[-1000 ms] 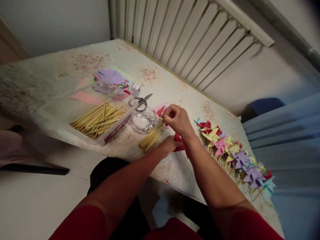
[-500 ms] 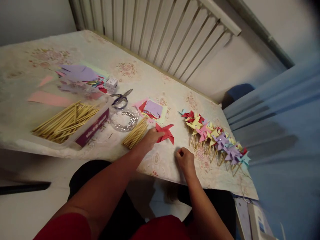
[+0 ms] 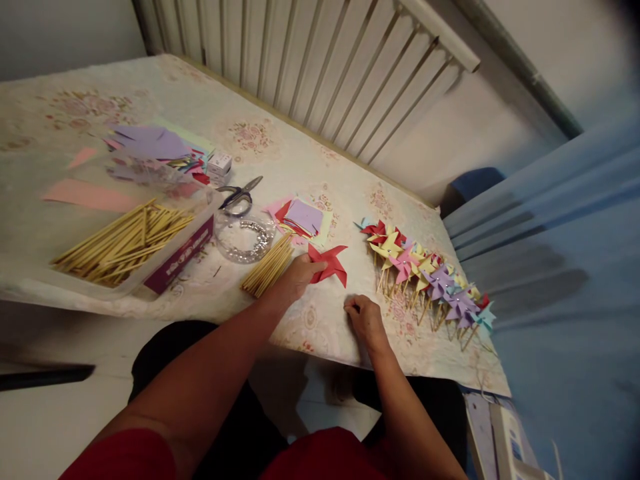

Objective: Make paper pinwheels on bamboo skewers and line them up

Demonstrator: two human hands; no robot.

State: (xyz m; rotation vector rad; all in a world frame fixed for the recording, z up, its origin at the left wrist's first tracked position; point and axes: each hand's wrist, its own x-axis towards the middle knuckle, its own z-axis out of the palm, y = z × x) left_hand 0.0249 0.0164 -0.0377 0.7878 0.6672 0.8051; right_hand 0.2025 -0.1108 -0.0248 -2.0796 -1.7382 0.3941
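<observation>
My left hand (image 3: pixel 302 273) pinches a red paper pinwheel (image 3: pixel 332 265) by its left side, just above the tablecloth. To the right and a little nearer, my right hand (image 3: pixel 366 319) is closed, thumb and fingertips pressed together. Whatever may be between those fingertips is too small to make out. A bundle of thin wooden sticks (image 3: pixel 267 268) lies left of my left hand. Behind it sit a stack of coloured paper squares (image 3: pixel 304 219) and a round clear dish of silvery pins (image 3: pixel 247 241). Finished-looking pinwheels on sticks (image 3: pixel 410 263) lie in a row at the right.
At the left stands a clear plastic box (image 3: pixel 177 263) with many sticks. Scissors (image 3: pixel 240 197), a small white box (image 3: pixel 219 167) and a pile of coloured paper (image 3: pixel 150 143) lie behind it. A radiator (image 3: pixel 300 60) borders the far edge; a blue curtain (image 3: pixel 560 227) hangs at right.
My right hand has shifted slightly left toward the pinwheel, its fingertips now pointing left. The left hand keeps its pinch on the red pinwheel. The view has moved a little.
</observation>
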